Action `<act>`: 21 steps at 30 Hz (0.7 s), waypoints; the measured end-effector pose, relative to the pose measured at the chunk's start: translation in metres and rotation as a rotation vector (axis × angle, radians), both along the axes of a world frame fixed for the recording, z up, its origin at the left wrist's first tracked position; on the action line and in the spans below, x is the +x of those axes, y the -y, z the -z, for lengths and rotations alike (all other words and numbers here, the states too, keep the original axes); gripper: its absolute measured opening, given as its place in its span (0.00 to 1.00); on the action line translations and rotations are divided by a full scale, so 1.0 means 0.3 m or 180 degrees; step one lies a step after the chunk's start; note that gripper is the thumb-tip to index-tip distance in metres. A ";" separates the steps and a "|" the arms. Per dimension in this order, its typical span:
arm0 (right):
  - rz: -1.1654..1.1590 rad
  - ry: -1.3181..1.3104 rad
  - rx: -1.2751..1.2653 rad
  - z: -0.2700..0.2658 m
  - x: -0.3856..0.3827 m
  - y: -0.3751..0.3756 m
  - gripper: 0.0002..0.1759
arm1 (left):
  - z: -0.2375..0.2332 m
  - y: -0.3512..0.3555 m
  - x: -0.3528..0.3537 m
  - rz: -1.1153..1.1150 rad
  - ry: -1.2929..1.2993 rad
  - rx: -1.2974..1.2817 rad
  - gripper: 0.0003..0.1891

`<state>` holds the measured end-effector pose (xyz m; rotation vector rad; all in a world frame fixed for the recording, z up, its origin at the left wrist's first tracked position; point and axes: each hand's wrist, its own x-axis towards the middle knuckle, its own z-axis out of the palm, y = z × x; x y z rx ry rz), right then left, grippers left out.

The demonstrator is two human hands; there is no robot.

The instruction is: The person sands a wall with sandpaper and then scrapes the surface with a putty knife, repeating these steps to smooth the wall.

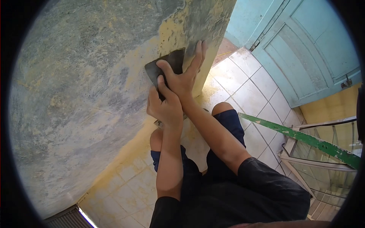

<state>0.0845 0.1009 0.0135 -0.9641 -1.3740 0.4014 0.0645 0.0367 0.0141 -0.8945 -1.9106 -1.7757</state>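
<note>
A scraper (176, 59) with a wide, dark, flat blade lies against the wall (87, 76), whose surface is patchy grey with yellow areas. My left hand (167, 106) is closed around its short handle, which is mostly hidden by the fingers. On the blade rests the thumb of my right hand (184, 81); the other fingers stretch out along the wall by the blade's right side, near the corner. The two hands touch at the wrist and palm. Bare yellow shows on the wall just above the blade.
Yellow dust and flakes lie on the white tiled floor (258, 85). To the right are a light blue door (304, 53), a green wooden strip (300, 135) and glass-paned frames (323, 146). My knees (222, 108) are bent close to the wall. A ribbed dark panel (66, 218) sits at lower left.
</note>
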 end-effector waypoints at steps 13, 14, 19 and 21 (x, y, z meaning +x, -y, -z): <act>0.0059 -0.0173 0.0483 -0.036 -0.019 -0.053 0.71 | -0.042 -0.022 -0.003 0.0006 0.0073 0.0009 0.13; 0.0068 -0.0168 0.0472 -0.018 -0.017 -0.042 0.71 | -0.017 -0.021 -0.003 0.0015 0.0077 -0.0002 0.13; 0.0133 -0.0252 0.0527 -0.106 -0.016 -0.069 0.73 | -0.096 -0.050 -0.021 -0.0150 -0.0221 0.0074 0.14; -0.0083 -0.0569 0.0474 -0.229 -0.010 -0.112 0.73 | -0.208 -0.082 -0.014 -0.0047 -0.0221 0.0187 0.14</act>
